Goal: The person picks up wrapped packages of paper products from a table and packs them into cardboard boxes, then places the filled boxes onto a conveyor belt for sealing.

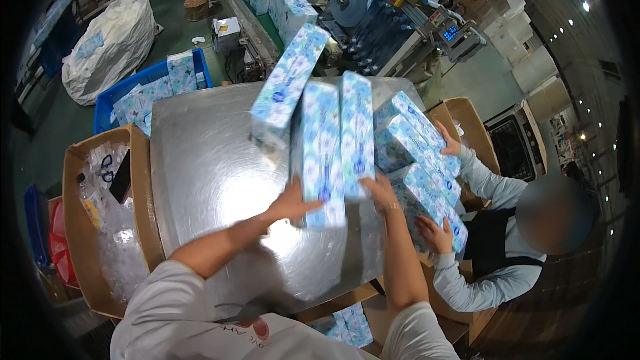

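My left hand [293, 201] grips the near left side of a long blue-and-white floral tissue pack [319, 140], its thumb lying across the top. Beside that pack stands a second tissue pack [356, 117], held at its near right end by my right hand [382, 195]. The two packs lie side by side with their far ends slightly apart. Another tissue pack [292, 73] is tilted away at the far left of them, touching neither hand. To the right, a co-worker's two hands [437, 233] press a group of several similar packs [420, 153] together.
Under the packs is a metal table [200, 160]. A carton of clear plastic [143, 227] stands at its left, a blue crate of packs [207, 70] at the far left corner. A conveyor [247, 27] carrying packs reaches the far edge. The co-worker [500, 227] stands close on the right.
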The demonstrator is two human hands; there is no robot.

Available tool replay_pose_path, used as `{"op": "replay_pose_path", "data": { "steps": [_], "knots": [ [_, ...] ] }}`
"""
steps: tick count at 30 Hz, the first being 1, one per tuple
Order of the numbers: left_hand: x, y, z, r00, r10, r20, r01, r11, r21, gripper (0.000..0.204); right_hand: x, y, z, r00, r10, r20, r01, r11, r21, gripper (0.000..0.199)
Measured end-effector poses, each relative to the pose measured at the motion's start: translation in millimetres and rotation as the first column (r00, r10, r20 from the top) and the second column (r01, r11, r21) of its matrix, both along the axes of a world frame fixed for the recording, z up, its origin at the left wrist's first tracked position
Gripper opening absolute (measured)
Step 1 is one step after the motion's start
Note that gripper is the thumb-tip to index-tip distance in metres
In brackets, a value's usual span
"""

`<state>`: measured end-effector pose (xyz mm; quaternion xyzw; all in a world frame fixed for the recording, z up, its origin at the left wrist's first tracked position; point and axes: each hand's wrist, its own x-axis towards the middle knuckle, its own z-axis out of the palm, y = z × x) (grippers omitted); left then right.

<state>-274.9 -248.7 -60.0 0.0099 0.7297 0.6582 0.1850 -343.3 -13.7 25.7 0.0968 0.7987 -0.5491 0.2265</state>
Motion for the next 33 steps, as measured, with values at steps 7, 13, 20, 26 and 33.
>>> {"op": "replay_pose_path", "data": {
  "steps": [7, 13, 20, 26, 33],
  "knots": [
    [215, -6, 134, 0.762, -0.001, 0.648, -0.26, 0.915, 0.307, 0.061, 188, 50, 9, 0.964, 0.244, 0.106, -0.232, 0.965, -0.119, 0.049],
    [211, -168, 17, 0.596, 0.79, -0.141, -0.799, 0.601, -0.015, 0.057, 281, 89, 25, 0.972, -0.181, 0.148, 0.199, 0.973, -0.117, 0.077],
    [81, -182, -2, 0.901, 0.237, 0.364, -0.382, 0.831, 0.404, 0.061, 324, 20, -3, 0.938, -0.213, 0.273, 0.31, 0.868, -0.388, 0.079],
    [106, -74, 121, 0.91, 0.027, 0.413, -0.3, 0.73, 0.613, 0.051, 343, 0, 20, 0.903, -0.392, 0.174, 0.426, 0.775, -0.466, 0.067],
    [131, 48, 212, 0.994, 0.109, 0.001, -0.095, 0.867, 0.489, 0.036, 468, 61, 59, 0.69, -0.714, 0.118, 0.624, 0.504, -0.597, 0.053]
  ]
}}
